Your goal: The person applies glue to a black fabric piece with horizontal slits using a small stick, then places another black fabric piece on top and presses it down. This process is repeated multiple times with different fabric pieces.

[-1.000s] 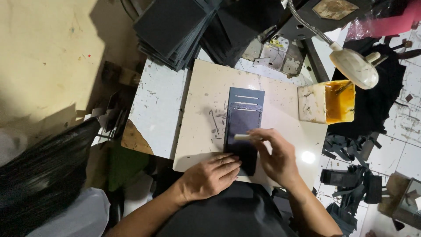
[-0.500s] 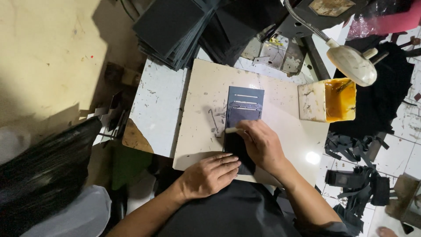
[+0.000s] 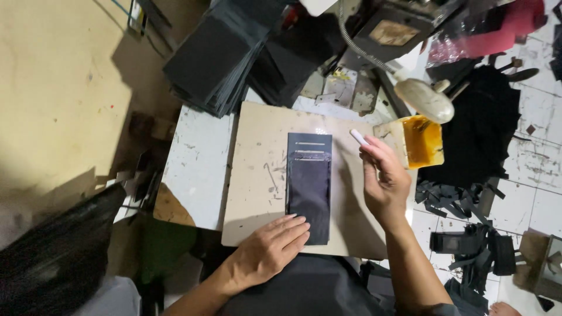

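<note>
Nearest the camera, the left hand (image 3: 266,251) lies flat, palm down, on the near end of a dark strip (image 3: 308,186). Its grip is open, fingers stretched out and pressing rather than clasping, with the fingertips (image 3: 297,223) on the strip's lower left corner. The strip is a long, dark rectangle lying lengthwise away from the person, flat on a tan board (image 3: 257,175). Its far end carries two pale lines across it.

To the right of the strip, the right hand (image 3: 383,178) is raised above the board, clear of the strip. Its grip is closed on a small white stick (image 3: 358,137), pinched at the fingertips, with the free end pointing up and to the left.

The board rests on a white counter (image 3: 196,169), scuffed and stained, which shows along the board's left side. Just beyond the right hand, at the board's far right corner, stands a tray (image 3: 422,140) with yellow glue inside. A pale lamp head (image 3: 426,99) on a flexible arm hangs just over it.

At the far edge of the counter lies a heap of dark sheets (image 3: 216,58), fanned out and overlapping. Right of the counter, dark scraps (image 3: 453,196) lie on the tiled floor (image 3: 535,169).
</note>
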